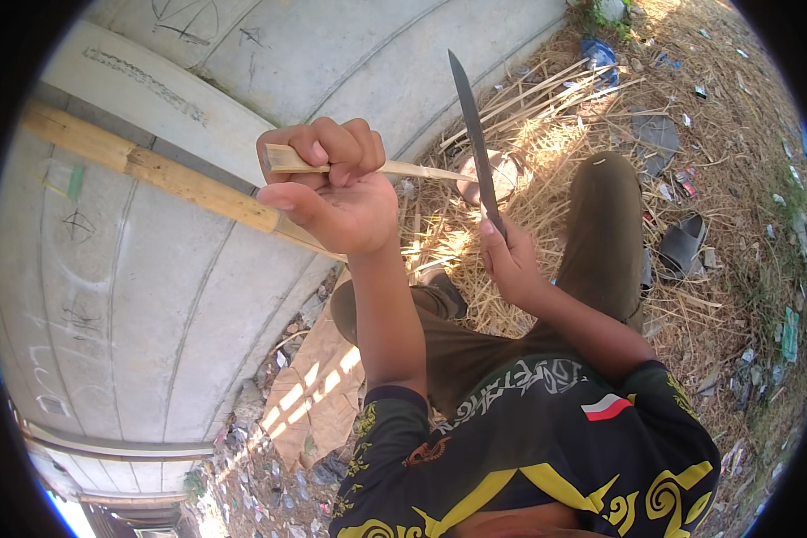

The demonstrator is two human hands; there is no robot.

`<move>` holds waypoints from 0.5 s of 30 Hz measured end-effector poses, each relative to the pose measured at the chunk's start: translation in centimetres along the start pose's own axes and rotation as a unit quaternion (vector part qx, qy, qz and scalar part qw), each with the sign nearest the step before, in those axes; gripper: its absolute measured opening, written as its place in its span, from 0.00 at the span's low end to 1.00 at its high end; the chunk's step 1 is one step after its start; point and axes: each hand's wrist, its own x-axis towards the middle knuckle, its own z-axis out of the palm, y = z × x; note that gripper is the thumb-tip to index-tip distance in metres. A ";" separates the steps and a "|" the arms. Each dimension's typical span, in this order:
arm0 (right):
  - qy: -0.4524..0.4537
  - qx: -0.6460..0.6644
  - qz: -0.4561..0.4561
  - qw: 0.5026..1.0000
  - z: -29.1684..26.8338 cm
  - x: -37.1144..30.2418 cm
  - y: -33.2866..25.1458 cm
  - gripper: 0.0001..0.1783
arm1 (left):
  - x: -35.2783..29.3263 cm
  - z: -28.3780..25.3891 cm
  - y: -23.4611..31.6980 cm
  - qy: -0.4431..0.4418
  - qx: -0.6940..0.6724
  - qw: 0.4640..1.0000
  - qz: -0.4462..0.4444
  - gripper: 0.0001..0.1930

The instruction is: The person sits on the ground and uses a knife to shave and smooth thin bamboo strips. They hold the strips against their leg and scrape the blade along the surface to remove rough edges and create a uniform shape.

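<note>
My left hand point(345, 184) is raised near the wall, fingers curled round a pale bamboo strip point(421, 171) and thumb held out. The strip's split-looking end juts out past the fingers on the left. Its other end runs right to a round wood block point(504, 176) on the ground; whether it rests there I cannot tell. In my right hand point(513, 262) is a long knife point(475, 125) with a dark blade, tip pointing up and away. The blade passes in front of the block, close to the strip's far end. The knife's handle is mostly hidden in my grip.
A grey panel wall point(179, 296) rises on the left, with a thick bamboo pole point(166, 170) along it. Straw and shavings point(475, 300) cover the ground between my legs. Flattened cardboard point(309, 390) lies at lower left. A dark sandal point(682, 244) and scattered litter are on the right.
</note>
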 end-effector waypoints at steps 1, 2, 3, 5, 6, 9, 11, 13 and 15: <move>-0.025 -0.006 0.024 0.999 0.2 0.0 0.0 0.24 | -0.1 0.0 -0.1 0.001 -0.002 1.000 0.004 0.35; -0.048 -0.010 0.047 0.998 0.3 0.1 0.0 0.23 | -0.2 0.0 -0.2 -0.004 -0.013 1.000 0.012 0.38; -0.063 -0.007 0.065 0.996 0.3 0.1 -0.1 0.23 | -0.2 -0.1 -0.3 -0.008 -0.027 1.000 0.012 0.41; -0.096 0.000 0.104 0.990 0.1 -0.2 0.1 0.22 | -0.3 -0.2 -0.4 -0.019 -0.073 0.997 0.023 0.49; -0.071 -0.017 0.063 0.995 -0.1 -0.5 0.1 0.22 | -0.4 -0.2 -0.4 -0.015 -0.083 0.996 0.019 0.51; -0.010 0.033 -0.091 0.995 -0.1 -1.6 0.5 0.21 | -0.6 -0.1 -0.5 -0.010 -0.126 0.992 0.022 0.54; -0.013 0.177 -0.237 0.955 0.2 -1.6 1.0 0.21 | -0.7 0.1 -0.6 0.014 -0.166 0.986 0.024 0.55; 0.004 0.030 0.015 0.999 0.2 -1.1 1.3 0.23 | -0.8 0.1 -0.7 0.001 -0.042 0.999 0.027 0.56; -0.007 -0.043 0.194 0.980 0.0 0.0 1.5 0.22 | -0.8 -0.1 -0.7 -0.010 -0.053 0.998 0.022 0.57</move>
